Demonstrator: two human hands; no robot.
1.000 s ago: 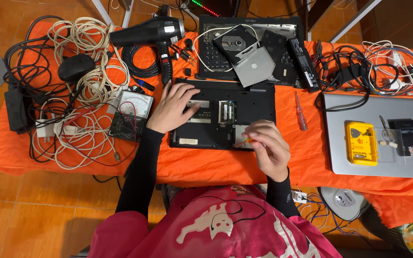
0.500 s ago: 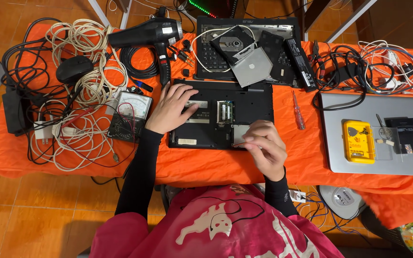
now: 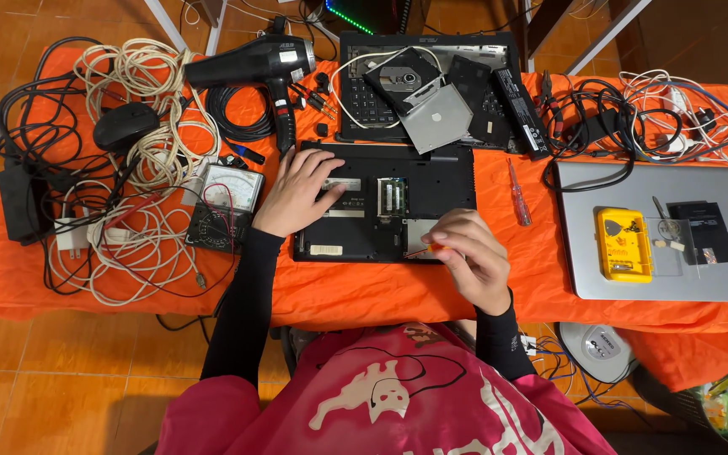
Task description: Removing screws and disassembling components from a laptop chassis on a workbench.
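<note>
Left hand [image 3: 297, 192] pressed flat steadying the upturned black laptop [image 3: 385, 202], while right hand [image 3: 469, 257] pinches a small orange-handled screwdriver [image 3: 421, 250] at its near edge.

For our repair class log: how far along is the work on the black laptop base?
Done: bay cover off the upturned laptop base, memory sticks exposed. In hand: left hand steadies the base; right hand holds an orange-handled screwdriver at its front edge. Left: the rest of the shell remains closed.
</note>
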